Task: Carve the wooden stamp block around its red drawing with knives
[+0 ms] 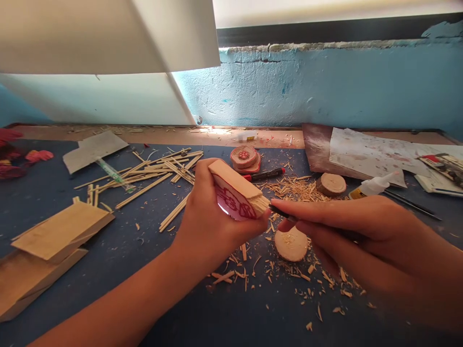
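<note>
My left hand (208,219) is closed round a thick wooden slice (237,193), held tilted above the blue table (54,188). Red line drawing shows on the slice's lower face. My right hand (365,231) pinches a thin dark tool (284,213) whose tip touches the slice's right edge, where the wood is frayed. A round wooden disc (291,244) lies on the table just under the tool, among wood shavings (296,188).
Thin wooden sticks (159,171) lie scattered at centre left, flat wood pieces (58,231) at the left edge. Behind are a painted disc (245,158), a red-capped marker (265,174), another disc (331,184), a glue bottle (372,185) and stained paper (365,152). A blue wall rises at the back.
</note>
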